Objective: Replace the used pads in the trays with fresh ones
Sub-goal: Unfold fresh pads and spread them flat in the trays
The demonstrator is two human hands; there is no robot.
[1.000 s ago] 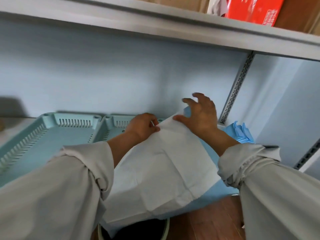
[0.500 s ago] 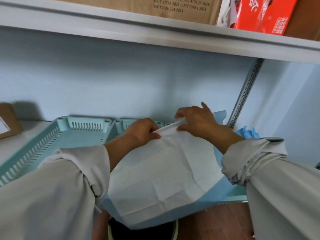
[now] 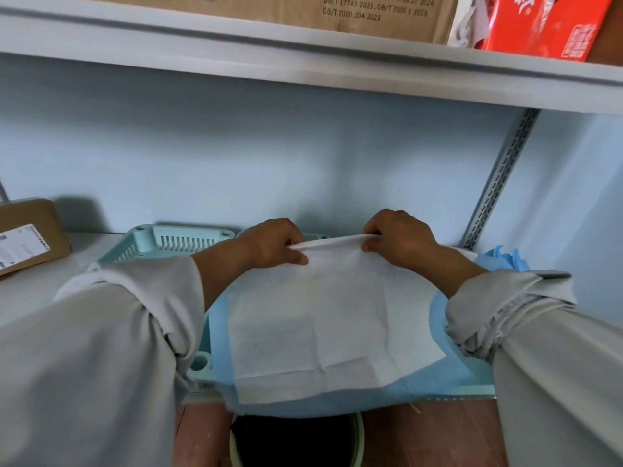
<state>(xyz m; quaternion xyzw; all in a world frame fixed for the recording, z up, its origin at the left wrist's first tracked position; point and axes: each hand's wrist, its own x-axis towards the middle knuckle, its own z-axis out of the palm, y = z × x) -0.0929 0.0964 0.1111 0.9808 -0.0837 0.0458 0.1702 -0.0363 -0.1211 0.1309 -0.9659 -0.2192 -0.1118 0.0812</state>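
Your left hand (image 3: 274, 242) and right hand (image 3: 399, 239) each pinch the pad (image 3: 323, 318) at its far edge, probably to spread it flat over the tray (image 3: 199, 365) on the shelf (image 3: 37, 284).

The person wears a loose pale grey-beige top; both sleeves (image 3: 111, 332) are pushed up and bunched in folds behind the bare wrists and fingers (image 3: 293, 246).

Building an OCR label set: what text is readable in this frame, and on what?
"GB/T 17743 2021, GB/T 4706 27 2024" and "GB/T 7000 204 2023": cardboard box on the upper shelf; its other print is cut off or blurred.
Red package: white characters and a boxed stamp, unreadable.
White label on the brown box at left: too blurred.
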